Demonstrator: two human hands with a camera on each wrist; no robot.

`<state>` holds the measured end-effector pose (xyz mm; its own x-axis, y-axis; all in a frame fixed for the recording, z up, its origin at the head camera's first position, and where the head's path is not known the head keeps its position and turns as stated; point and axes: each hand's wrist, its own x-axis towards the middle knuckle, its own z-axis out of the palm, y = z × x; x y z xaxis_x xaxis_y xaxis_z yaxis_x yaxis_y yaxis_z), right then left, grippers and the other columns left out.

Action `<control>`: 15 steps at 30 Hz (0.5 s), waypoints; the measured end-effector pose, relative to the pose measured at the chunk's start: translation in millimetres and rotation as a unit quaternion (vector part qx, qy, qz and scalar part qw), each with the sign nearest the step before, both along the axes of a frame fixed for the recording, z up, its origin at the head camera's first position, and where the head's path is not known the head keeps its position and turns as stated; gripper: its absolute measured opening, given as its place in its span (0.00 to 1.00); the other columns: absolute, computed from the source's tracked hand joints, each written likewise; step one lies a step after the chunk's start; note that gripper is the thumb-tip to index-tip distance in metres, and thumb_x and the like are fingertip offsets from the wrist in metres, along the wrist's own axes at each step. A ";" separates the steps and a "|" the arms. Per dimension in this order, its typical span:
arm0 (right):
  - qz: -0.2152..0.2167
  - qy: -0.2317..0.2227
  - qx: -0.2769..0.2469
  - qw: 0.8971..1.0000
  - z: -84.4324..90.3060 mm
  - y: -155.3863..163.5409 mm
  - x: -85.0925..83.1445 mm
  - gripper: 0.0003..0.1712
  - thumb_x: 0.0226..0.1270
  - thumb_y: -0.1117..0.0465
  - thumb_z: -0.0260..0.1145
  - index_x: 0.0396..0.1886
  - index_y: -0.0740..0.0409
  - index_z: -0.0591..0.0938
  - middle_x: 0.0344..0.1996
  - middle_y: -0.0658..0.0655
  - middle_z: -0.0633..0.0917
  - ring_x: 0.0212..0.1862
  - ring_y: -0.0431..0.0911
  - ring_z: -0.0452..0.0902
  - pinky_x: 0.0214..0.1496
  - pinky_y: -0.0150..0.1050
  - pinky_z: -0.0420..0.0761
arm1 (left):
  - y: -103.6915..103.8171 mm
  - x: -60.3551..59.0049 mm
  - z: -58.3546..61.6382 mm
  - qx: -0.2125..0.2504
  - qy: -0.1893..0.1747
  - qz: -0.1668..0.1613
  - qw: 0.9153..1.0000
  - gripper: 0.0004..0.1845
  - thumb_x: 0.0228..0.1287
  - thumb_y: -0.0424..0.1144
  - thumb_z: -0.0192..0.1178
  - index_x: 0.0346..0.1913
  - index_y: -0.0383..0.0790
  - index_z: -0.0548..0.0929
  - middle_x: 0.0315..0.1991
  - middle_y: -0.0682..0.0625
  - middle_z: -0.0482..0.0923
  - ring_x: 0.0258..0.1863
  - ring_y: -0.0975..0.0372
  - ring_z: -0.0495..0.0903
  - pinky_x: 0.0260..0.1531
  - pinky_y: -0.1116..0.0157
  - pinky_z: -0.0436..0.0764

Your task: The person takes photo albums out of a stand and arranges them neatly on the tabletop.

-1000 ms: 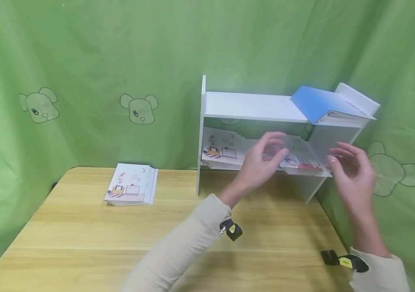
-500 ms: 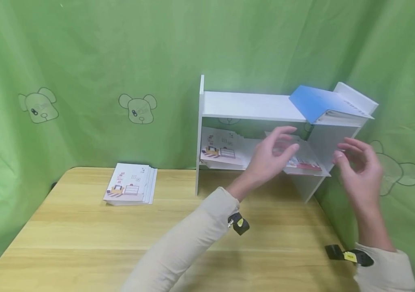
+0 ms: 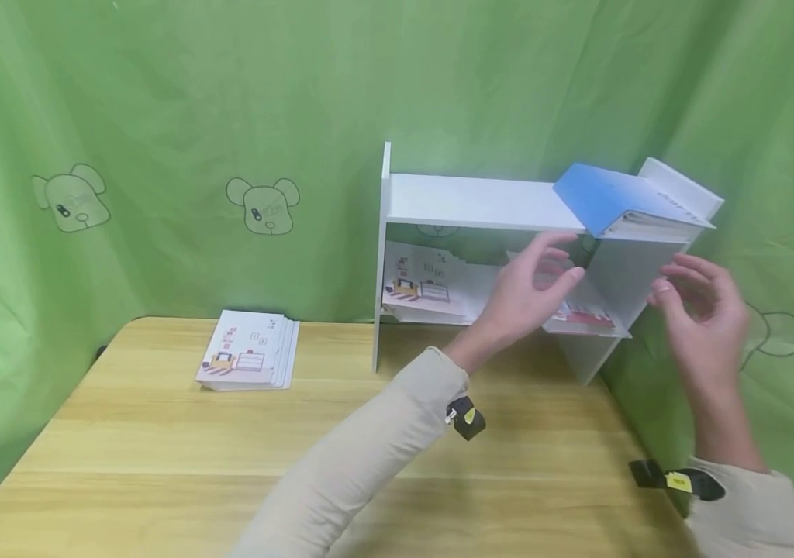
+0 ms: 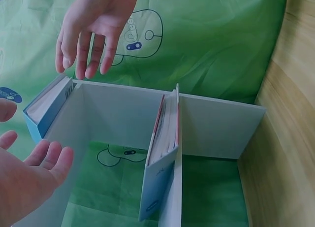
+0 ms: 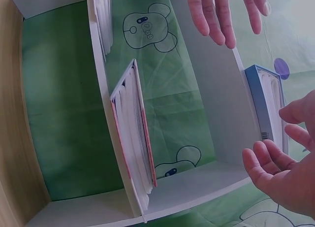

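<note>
My left hand (image 3: 526, 298) hovers in front of the shelf's right half, fingers loosely bent and holding nothing. Near the shelf's right side floats my right hand (image 3: 711, 325), its fingers also relaxed around air. A thick blue book (image 3: 620, 194) lies on the upper board at the right end, above and between the hands. Below it, a book with a red-edged cover (image 3: 588, 316) lies on the lower board, partly hidden behind my left hand. Both palms face each other, apart from the blue book, in the left wrist view, where the right hand (image 4: 96, 35) appears at the top.
The white two-tier shelf (image 3: 467, 201) stands at the back right of the wooden table (image 3: 229, 449). A stack of white booklets (image 3: 425, 283) lies on its lower board at left. Another booklet stack (image 3: 243, 349) lies on the table's left. A green curtain (image 3: 181, 93) hangs behind.
Both hands have drifted to the right and slightly upward, the left one covering more of the lower right book. The books and shelf have stayed in place.
</note>
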<state>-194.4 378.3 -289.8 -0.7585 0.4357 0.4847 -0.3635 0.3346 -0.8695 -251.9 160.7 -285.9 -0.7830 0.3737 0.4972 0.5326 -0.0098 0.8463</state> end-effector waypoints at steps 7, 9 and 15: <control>0.034 0.026 -0.059 0.997 5.5 3.2 -3.5 0.25 0.69 0.71 0.68 0.65 0.58 0.78 0.53 0.54 0.84 0.45 0.42 0.82 0.45 0.24 0.84 | 5.6 -0.5 2.6 -0.016 0.006 0.002 1.000 0.26 0.74 0.42 0.63 0.72 0.55 0.71 0.60 0.57 0.78 0.54 0.72 0.78 0.49 0.79 0.79; 0.046 0.039 -0.081 0.995 8.0 4.7 -4.0 0.26 0.69 0.71 0.68 0.65 0.60 0.77 0.53 0.56 0.83 0.45 0.44 0.83 0.45 0.25 0.84 | 7.4 -0.4 4.6 -0.018 0.008 0.001 1.000 0.27 0.74 0.42 0.63 0.72 0.55 0.71 0.60 0.57 0.78 0.53 0.72 0.78 0.49 0.79 0.79; 0.054 0.041 -0.105 0.992 13.1 8.9 -5.3 0.27 0.69 0.71 0.69 0.66 0.60 0.76 0.54 0.57 0.82 0.45 0.43 0.83 0.44 0.26 0.85 | 11.0 -1.4 11.9 -0.027 0.007 0.007 1.000 0.27 0.74 0.43 0.63 0.72 0.57 0.70 0.60 0.57 0.78 0.53 0.72 0.78 0.47 0.80 0.79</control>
<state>-199.7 387.2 -276.7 -0.7676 0.4529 0.4536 -0.4597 0.1043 -0.8820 -253.3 171.7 -274.0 -0.7815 0.3894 0.4874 0.5440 0.0430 0.8380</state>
